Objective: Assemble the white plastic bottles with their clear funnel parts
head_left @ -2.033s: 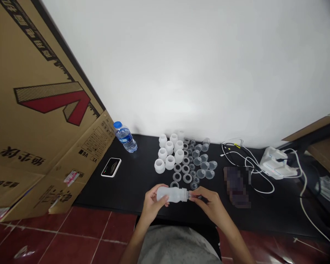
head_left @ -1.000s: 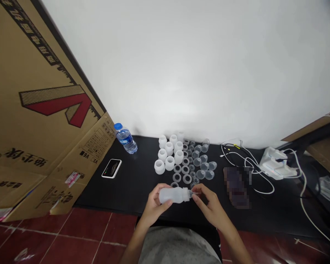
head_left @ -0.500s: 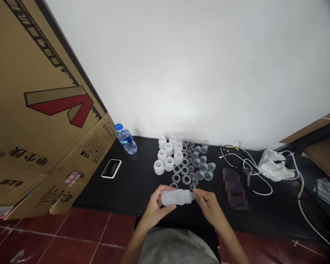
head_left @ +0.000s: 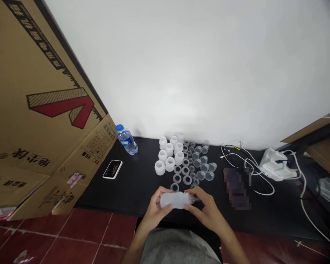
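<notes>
From the head camera we look down on a black tabletop (head_left: 137, 190), with our grey shirt (head_left: 178, 249) at the bottom of the view. Near the tabletop's front edge, our left grip (head_left: 156, 209) wraps closed around the body of a frosted plastic bottle (head_left: 176, 200), which lies roughly level with its neck pointing right. Our right grip (head_left: 206, 209) is narrow, its fingers (head_left: 192, 192) closed on the bottle's shoulder beside a small clear piece (head_left: 194, 199) at the neck.

Just beyond our hands, toward the back edge, stand white cup-shaped collars (head_left: 169, 164), then a column of grey-white rings (head_left: 185, 171) and a cluster of clear domes (head_left: 200, 175). Toward the left are a water bottle with a blue cap (head_left: 127, 142) and a black-and-white flat device (head_left: 112, 169). Toward the right lie white cables (head_left: 260, 176), a pixelated object (head_left: 236, 189) and a white charger (head_left: 276, 169). A large cardboard sheet (head_left: 44, 110) leans at the left end, above a red tile floor (head_left: 71, 234).
</notes>
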A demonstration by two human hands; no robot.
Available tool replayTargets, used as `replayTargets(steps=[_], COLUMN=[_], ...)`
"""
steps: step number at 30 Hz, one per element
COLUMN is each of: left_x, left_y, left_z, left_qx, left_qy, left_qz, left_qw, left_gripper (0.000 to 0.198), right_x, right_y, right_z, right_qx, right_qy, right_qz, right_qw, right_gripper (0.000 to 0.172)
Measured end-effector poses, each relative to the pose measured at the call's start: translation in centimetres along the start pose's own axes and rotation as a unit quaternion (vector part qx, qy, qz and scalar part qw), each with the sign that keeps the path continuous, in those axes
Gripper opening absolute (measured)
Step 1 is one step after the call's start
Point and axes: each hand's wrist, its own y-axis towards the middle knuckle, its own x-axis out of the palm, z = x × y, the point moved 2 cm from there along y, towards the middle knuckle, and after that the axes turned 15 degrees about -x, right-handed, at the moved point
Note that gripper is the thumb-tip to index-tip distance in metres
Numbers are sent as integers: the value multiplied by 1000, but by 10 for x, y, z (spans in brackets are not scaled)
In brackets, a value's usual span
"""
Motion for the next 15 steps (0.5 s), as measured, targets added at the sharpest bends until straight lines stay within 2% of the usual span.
replayTargets(steps=[4, 9, 12, 15], left_x=[0, -5, -8, -5], left_y=[-7, -15, -16, -13], left_z=[-1, 12, 20, 19], left_qx=[23, 21, 0, -6], left_qy=[32, 131, 225, 233], left_qz=[4, 15, 13, -24], left_qw=[999, 991, 974, 972], left_gripper=[45, 39, 51, 58], right_x=[4, 8, 10, 12], right_y=[-3, 0, 2, 1], right_z=[-1, -6, -9, -11], right_qx=[5, -8, -23, -4], right_qy=[-7, 15, 48, 73], right_qz=[-2, 1, -5, -20], right_qw=[1000, 1000, 999, 997], right_gripper=[30, 34, 38, 39])
